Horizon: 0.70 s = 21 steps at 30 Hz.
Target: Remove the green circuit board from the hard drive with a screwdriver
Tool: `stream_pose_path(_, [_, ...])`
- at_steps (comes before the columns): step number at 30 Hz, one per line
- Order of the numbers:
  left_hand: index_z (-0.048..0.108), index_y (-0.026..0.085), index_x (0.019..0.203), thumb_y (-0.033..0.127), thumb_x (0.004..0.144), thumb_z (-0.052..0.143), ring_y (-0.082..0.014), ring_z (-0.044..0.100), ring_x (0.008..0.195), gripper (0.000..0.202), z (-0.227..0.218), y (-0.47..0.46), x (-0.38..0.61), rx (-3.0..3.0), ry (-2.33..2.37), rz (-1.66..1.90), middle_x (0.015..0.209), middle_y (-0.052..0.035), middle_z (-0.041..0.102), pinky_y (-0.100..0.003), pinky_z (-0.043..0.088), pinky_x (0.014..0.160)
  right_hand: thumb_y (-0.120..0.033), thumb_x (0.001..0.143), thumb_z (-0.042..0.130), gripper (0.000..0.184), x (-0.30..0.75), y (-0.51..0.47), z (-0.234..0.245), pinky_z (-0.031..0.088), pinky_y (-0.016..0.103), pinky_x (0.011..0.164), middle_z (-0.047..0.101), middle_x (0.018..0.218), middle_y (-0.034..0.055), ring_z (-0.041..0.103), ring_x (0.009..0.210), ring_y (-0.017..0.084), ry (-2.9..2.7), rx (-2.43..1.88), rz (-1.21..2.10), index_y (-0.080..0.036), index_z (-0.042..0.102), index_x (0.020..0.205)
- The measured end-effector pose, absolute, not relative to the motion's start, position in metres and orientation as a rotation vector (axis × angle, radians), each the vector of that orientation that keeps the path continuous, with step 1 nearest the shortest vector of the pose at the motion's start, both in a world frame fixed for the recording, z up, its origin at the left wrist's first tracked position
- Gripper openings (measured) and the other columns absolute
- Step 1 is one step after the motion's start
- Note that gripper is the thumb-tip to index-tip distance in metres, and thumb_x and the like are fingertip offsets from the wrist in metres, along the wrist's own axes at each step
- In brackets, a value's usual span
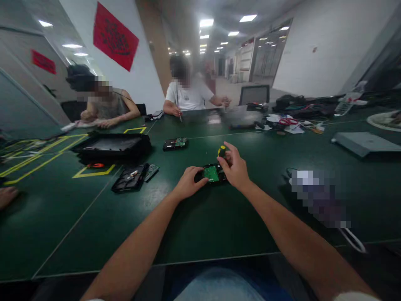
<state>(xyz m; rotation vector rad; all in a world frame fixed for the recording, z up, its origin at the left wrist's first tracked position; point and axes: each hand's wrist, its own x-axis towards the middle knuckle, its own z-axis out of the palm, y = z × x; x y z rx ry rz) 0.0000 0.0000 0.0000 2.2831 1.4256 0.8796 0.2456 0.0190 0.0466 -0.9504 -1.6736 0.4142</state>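
Note:
A small black device with a green circuit board [211, 173] lies on the dark green table [200, 225] in front of me. My left hand [188, 182] rests on its left side, fingers curled over the edge, holding it down. My right hand [235, 167] is closed around a screwdriver with a yellow and black handle [222, 151], held upright over the right side of the board.
A black tray [112, 147], a black cover [130, 177] and another board [175, 143] lie to the left and beyond. Two people sit at the far side. A grey flat box [363, 143] and cluttered tools lie at right. Another person's hand [6, 195] shows at far left.

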Motion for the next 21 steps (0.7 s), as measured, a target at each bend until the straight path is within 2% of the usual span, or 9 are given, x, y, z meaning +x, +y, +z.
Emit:
stream_pose_path(3, [0.066, 0.021, 0.134, 0.047, 0.094, 0.072, -0.0295, 0.06, 0.124, 0.048, 0.002, -0.002, 0.0, 2.286, 1.416, 0.891, 0.126, -0.0114, 0.068, -0.048, 0.049, 0.113, -0.039, 0.095, 0.071, 0.06, 0.246, 0.024, 0.041, 0.06, 0.04, 0.083, 0.075, 0.114, 0.0079, 0.07, 0.083, 0.021, -1.672, -0.951, 0.496, -0.028, 0.052, 0.151])
stream_pose_path(7, [0.066, 0.02, 0.134, 0.047, 0.095, 0.071, -0.0296, 0.061, 0.123, 0.048, 0.005, -0.003, 0.0, 2.293, 1.404, 0.903, 0.125, -0.0121, 0.069, -0.049, 0.049, 0.112, -0.039, 0.094, 0.072, 0.038, 0.245, 0.029, 0.034, 0.06, 0.036, 0.073, 0.076, 0.105, 0.0073, 0.07, 0.078, 0.02, -1.659, -0.943, 0.728, -0.024, 0.067, 0.128])
stream_pose_path(10, [0.066, 0.02, 0.134, 0.047, 0.094, 0.072, -0.03, 0.061, 0.123, 0.049, 0.005, -0.004, 0.001, 2.29, 1.41, 0.913, 0.125, -0.0127, 0.069, -0.049, 0.049, 0.111, -0.04, 0.092, 0.075, 0.034, 0.244, 0.031, 0.033, 0.059, 0.032, 0.066, 0.076, 0.105, 0.0059, 0.072, 0.078, 0.019, -1.591, -0.917, 0.923, -0.024, 0.068, 0.121])
stream_pose_path(15, [0.066, 0.02, 0.134, 0.047, 0.094, 0.072, -0.0302, 0.061, 0.124, 0.05, 0.005, -0.003, 0.002, 2.287, 1.412, 0.902, 0.126, -0.0128, 0.068, -0.05, 0.049, 0.112, -0.042, 0.084, 0.084, 0.037, 0.241, 0.027, 0.038, 0.056, 0.027, 0.057, 0.076, 0.108, 0.0058, 0.072, 0.074, 0.016, -1.438, -0.81, 1.126, -0.022, 0.066, 0.109])
stream_pose_path(18, [0.066, 0.021, 0.134, 0.047, 0.093, 0.073, -0.0304, 0.06, 0.125, 0.049, 0.005, -0.003, 0.002, 2.278, 1.417, 0.898, 0.127, -0.0124, 0.068, -0.05, 0.049, 0.112, -0.041, 0.081, 0.088, 0.037, 0.239, 0.026, 0.041, 0.058, 0.026, 0.06, 0.077, 0.096, 0.0043, 0.073, 0.073, 0.015, -1.369, -0.779, 1.223, -0.02, 0.066, 0.103])
stream_pose_path(21, [0.066, 0.02, 0.134, 0.047, 0.094, 0.072, -0.0301, 0.06, 0.125, 0.049, 0.006, -0.003, 0.001, 2.279, 1.41, 0.897, 0.127, -0.0126, 0.068, -0.049, 0.049, 0.112, -0.038, 0.08, 0.089, 0.035, 0.239, 0.026, 0.04, 0.062, 0.028, 0.071, 0.077, 0.095, 0.0041, 0.074, 0.077, 0.014, -1.33, -0.752, 1.307, -0.019, 0.071, 0.103])
